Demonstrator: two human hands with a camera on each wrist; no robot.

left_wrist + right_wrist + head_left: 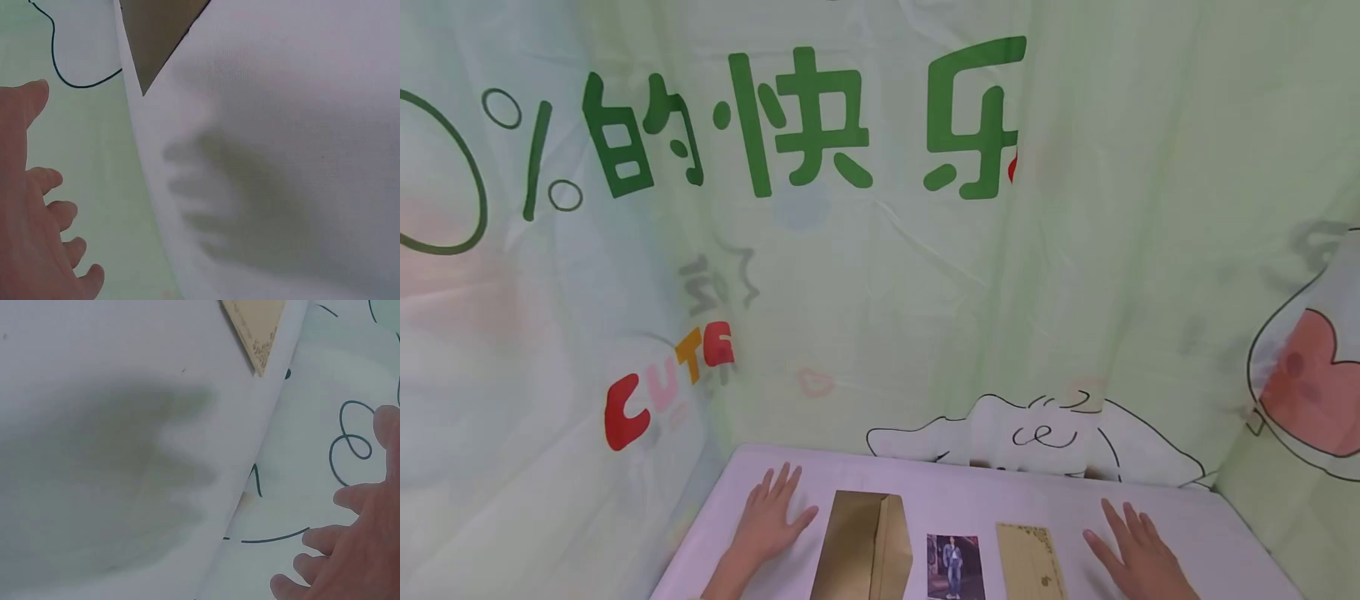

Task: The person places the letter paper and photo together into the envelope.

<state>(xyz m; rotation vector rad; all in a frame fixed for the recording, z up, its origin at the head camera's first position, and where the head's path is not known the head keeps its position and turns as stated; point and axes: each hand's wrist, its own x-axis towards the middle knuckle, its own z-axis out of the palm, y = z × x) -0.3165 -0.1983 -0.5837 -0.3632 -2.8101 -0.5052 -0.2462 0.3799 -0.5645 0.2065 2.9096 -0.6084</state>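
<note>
From my head view, thin, creased pale-green fabric curtains (925, 317) printed with big green characters surround a smooth, pale-lilac tabletop (985, 498). On it I see a brown paper envelope (850, 542) with a lengthwise folded flap on its right side, a glossy-looking rectangular colour photo (966, 562) of a person in denim, and a narrow beige paper card (1032, 562) with a dark printed corner. My left hand (767, 521) is just left of the envelope, apart from it, fingers spread and holding nothing. My right hand (1142, 558) is right of the card, likewise spread and clear of it. The photo lies between envelope and card. Both wrist views show blurred hand shadows on the tabletop.
</note>
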